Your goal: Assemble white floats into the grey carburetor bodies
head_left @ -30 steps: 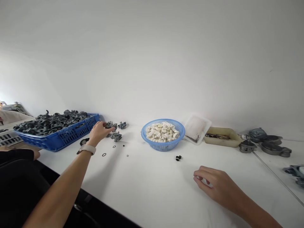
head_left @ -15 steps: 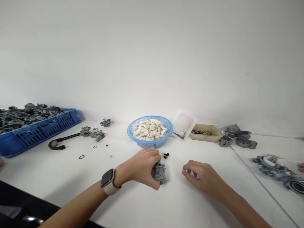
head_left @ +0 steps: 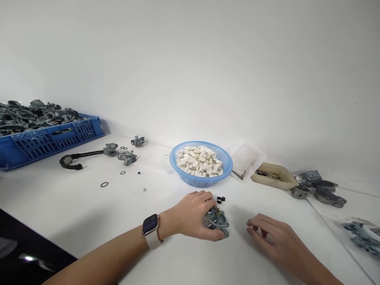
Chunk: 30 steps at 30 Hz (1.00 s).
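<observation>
My left hand (head_left: 194, 215), with a watch on its wrist, is closed around a grey metal carburetor (head_left: 218, 219). The thumb presses on its near side and the fingers cover much of its left part. A flanged face with a brass-coloured piece shows past the fingers. To the right, my right hand (head_left: 274, 235) hovers over the white table, apart from the carburetor. Its fingers are loosely curled, thumb and forefinger tips slightly apart, with nothing visible between them. Just behind the carburetor lie small black parts (head_left: 219, 200).
A blue basket (head_left: 201, 182) of white pieces stands behind my hands. Right of it are a translucent tray (head_left: 251, 158), a beige box (head_left: 273, 182) and grey metal parts (head_left: 325, 194). At left: a blue crate (head_left: 59, 144), carburetors (head_left: 127, 157), a black strap (head_left: 86, 153), and rings (head_left: 104, 184).
The camera view has shifted, so things on the table appear farther right. The carburetor has tilted in my left hand, showing its flange at another angle. My right hand stays loosely curled.
</observation>
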### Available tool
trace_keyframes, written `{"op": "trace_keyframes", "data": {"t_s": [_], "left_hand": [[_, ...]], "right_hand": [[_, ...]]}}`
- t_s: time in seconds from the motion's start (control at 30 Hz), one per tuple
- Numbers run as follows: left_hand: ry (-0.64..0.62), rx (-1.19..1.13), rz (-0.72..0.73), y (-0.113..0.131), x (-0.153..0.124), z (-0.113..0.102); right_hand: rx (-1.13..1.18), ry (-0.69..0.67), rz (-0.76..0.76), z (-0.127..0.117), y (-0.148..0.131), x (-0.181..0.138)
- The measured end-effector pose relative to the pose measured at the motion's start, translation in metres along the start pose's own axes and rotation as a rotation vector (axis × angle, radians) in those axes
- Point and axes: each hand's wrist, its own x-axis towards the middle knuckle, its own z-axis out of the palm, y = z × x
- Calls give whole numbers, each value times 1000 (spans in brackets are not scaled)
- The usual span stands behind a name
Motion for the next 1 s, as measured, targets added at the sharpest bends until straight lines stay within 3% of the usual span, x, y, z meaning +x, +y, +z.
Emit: {"op": "trace_keyframes", "data": {"t_s": [0.1,0.3,0.43,0.57,0.7,1.0], "left_hand": [[19,19,16,-2,-2,-3],[0,-7,105,4,-6,0],[-4,-13,97,5,-5,8],[-30,-56,83,1,-4,5],[-132,-249,37,-9,-4,-7],[-321,-420,-22,-32,-3,-31]], "right_hand": [[21,16,25,-1,0,1],[11,175,70,-12,1,9],[-45,101,100,-28,0,29],[-97,7,88,-47,-9,72],[-149,-83,95,-55,-23,127],[-155,-206,94,-35,-12,214]]}}
